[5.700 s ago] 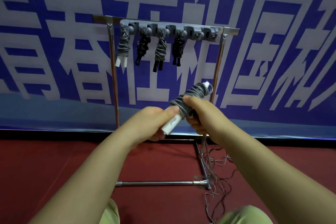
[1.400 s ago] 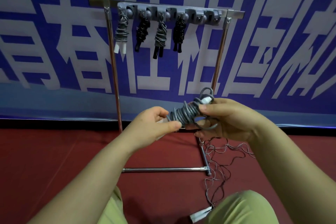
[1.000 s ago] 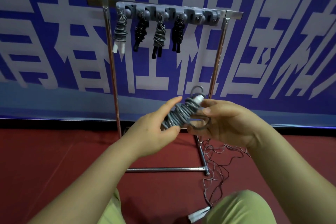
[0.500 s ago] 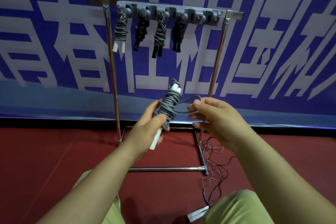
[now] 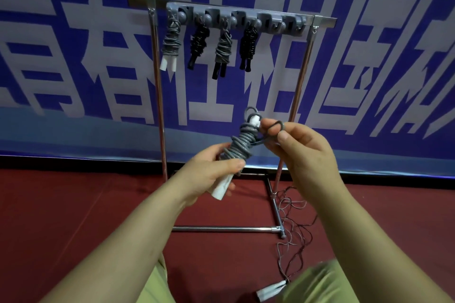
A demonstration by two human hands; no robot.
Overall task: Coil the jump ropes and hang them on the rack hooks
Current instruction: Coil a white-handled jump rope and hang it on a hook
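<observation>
Behind the rack [image 5: 157,96] hangs a blue banner [image 5: 369,69] covered with large pale characters, cropped too tightly to read as words, and no brand or label shows on any rope or on the rack; dark red flooring [image 5: 73,216] runs below it. Four coiled ropes [image 5: 222,50] already hang from the grey hook strip [image 5: 236,18] at the top of the rack, two grey and two black, leaving the hooks at the right end of the strip bare. A fifth, grey rope bundle [image 5: 240,149] is held in mid-air in front of the rack: the left hand [image 5: 209,174] is wrapped round its lower part with a white handle poking out beneath, while the right hand [image 5: 302,152], close beside it, pinches a small loop of cord near the top. Judging by this, the coil is nearly finished and hanging comes next. One more thin, tangled rope [image 5: 293,233] lies uncoiled on the floor at the near right, its white handles [image 5: 270,290] nearest the person.
</observation>
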